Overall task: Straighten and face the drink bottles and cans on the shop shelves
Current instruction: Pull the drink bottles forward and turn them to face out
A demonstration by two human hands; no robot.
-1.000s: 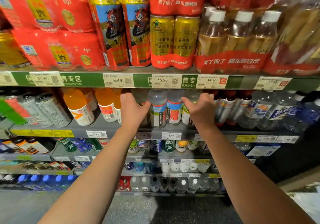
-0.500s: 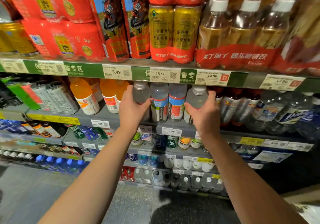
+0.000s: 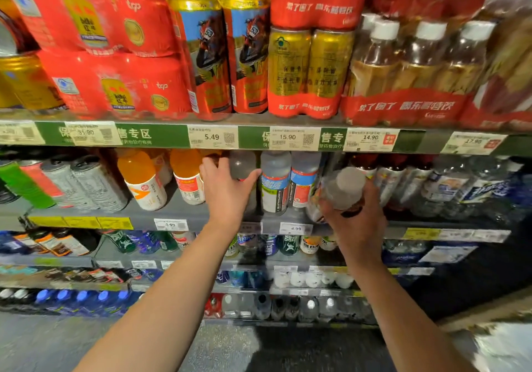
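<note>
the right hand (image 3: 358, 222) grips a tipped grey-capped bottle (image 3: 341, 189) just off the second shelf (image 3: 86, 213). the left hand (image 3: 227, 191) grips another bottle (image 3: 243, 167) standing there. full, smooth plastic feels heavy and slippery; hold the middle.

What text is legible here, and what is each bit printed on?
"5.49": price tag on the upper shelf edge.
"15.90": price tag beside it.
"14.90": price tag further right.
"17.90": rightmost upper tag, faint.
"31.90": left upper tag, blurred.
"4.99": lower shelf tag.
"售专区": green shelf strip.
"top": red multipack.
Bottle labels, barcodes and small tag print are too blurred to read.
</note>
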